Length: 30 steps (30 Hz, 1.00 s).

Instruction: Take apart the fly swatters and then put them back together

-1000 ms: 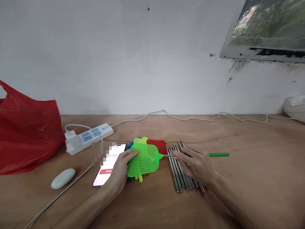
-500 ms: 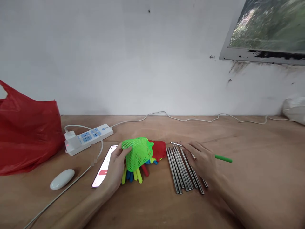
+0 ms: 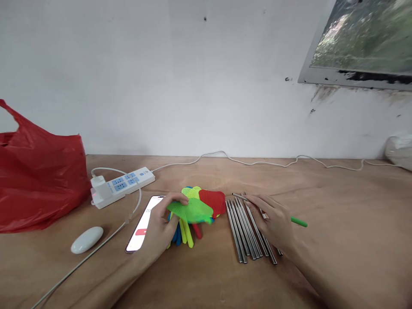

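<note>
My left hand pinches a green perforated fly swatter head by its left edge, tilted above the pile. Beneath it lie more swatter heads, a red one and a yellow one, with yellow and blue handles sticking out toward me. My right hand is closed around a thin metal rod; a green handle shows on the other side of the hand, roughly in line with it. Under and left of that hand, several loose metal rods lie side by side on the table.
A lit phone lies by my left forearm. Farther left are a white power strip with a cable, a white oval object and a red plastic bag. A thin cord runs along the wall.
The green swatter head has tipped from facing me to a flatter angle, uncovering more of the yellow head behind. My right hand has stayed nearly in place, still gripping the rod.
</note>
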Motion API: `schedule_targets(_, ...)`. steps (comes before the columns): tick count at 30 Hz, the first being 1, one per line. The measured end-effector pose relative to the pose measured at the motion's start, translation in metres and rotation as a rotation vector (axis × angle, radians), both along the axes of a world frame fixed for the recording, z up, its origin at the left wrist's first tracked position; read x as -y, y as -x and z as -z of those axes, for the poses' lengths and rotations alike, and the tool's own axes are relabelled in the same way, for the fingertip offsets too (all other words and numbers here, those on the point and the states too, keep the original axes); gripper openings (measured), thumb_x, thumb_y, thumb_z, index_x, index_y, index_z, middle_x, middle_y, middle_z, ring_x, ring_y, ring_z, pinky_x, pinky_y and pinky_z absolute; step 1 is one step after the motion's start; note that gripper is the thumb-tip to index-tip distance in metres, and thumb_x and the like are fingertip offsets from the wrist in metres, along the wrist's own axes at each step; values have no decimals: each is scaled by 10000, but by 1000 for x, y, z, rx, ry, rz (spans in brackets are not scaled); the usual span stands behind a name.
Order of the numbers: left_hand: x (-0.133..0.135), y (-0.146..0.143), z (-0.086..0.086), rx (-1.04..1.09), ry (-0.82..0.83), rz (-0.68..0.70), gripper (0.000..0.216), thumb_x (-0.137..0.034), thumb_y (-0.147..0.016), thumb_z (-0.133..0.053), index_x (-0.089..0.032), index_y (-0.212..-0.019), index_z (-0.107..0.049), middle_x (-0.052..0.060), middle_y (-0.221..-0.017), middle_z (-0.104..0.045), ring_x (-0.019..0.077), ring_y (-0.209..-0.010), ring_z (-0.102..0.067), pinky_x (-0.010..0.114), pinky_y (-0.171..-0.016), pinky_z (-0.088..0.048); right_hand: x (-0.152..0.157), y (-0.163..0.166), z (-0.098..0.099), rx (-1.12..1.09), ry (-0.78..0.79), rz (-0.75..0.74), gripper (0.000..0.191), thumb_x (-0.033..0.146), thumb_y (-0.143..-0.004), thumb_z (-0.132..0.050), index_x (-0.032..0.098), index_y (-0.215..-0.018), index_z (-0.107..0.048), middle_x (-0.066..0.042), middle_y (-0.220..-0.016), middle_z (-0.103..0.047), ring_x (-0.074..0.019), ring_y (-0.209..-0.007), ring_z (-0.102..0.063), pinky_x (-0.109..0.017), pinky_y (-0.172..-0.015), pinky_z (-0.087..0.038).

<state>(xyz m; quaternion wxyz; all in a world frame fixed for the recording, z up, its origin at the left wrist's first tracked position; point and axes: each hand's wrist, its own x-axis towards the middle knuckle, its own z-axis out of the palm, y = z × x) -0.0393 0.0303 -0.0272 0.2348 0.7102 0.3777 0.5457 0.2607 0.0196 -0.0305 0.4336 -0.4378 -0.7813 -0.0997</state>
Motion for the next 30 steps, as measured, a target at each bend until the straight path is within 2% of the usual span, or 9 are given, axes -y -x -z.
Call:
schedule_targets(3,2,1,2,-258,-129,17,338,-58,-868,-420,-235,-905,-705,45,-1027,-625,217,-1033,-599,372,-948,-457,1,1,1,-2,5,-5,227,204,-1005,-511,240,-1155,-679,-63,-1012,-755,-208,-921,-711,-334,-828,-548)
schedule_targets(6,2,1,4,-433,-244,-29,410,-31,-878,-394,-257,-976,-722,55,-1178,-608,251,-1160,-545,456,-1030,-416,1,1,3,-7,-2,-15,222,207,-999,-524,234,-1155,-679,-66,-1012,-752,-209,-916,-714,-336,-832,-555)
schedule_targets(10,-2,1,5,-564,-339,-106,446,15,-859,-402,-249,-1024,-721,77,-1381,-510,287,-1213,-505,476,-971,-460,-1,1,6,-8,1,-41,223,192,-992,-532,226,-1160,-674,-67,-1015,-748,-206,-906,-717,-324,-815,-557)
schedule_targets(16,-5,3,6,-702,-404,-208,468,67,-794,-402,-193,-1062,-684,132,-1354,-531,331,-1190,-503,526,-936,-461,-1,2,7,4,14,-41,228,186,-998,-525,231,-1175,-662,-69,-1018,-740,-205,-895,-712,-330,-815,-550)
schedule_targets(18,-1,1,4,-690,-424,-154,428,36,-830,-400,-184,-1086,-663,132,-1289,-572,322,-1186,-506,519,-953,-453,-1,2,7,5,11,-37,216,190,-998,-528,229,-1163,-662,-73,-1026,-739,-203,-883,-709,-326,-803,-548)
schedule_targets(23,16,-13,1,-797,-351,125,264,-137,-929,-450,-207,-1059,-670,70,-1023,-667,262,-1004,-590,484,-954,-449,-1,4,7,-3,-12,-26,169,209,-992,-547,215,-1107,-672,-73,-1007,-748,-181,-795,-698,-293,-705,-533)
schedule_targets(26,20,-19,4,-878,-285,127,211,-286,-956,-532,-218,-1099,-671,56,-1045,-685,269,-1035,-618,530,-1032,-406,-1,5,8,-7,-3,-28,170,207,-993,-543,211,-1106,-671,-70,-1002,-749,-180,-811,-704,-287,-707,-528)
schedule_targets(30,17,-19,8,-921,-264,45,323,-395,-912,-616,-220,-1180,-655,81,-1177,-674,313,-1156,-598,566,-1076,-387,-1,6,9,-12,18,-30,171,221,-997,-531,210,-1087,-676,-58,-947,-746,-183,-808,-711,-293,-726,-530)
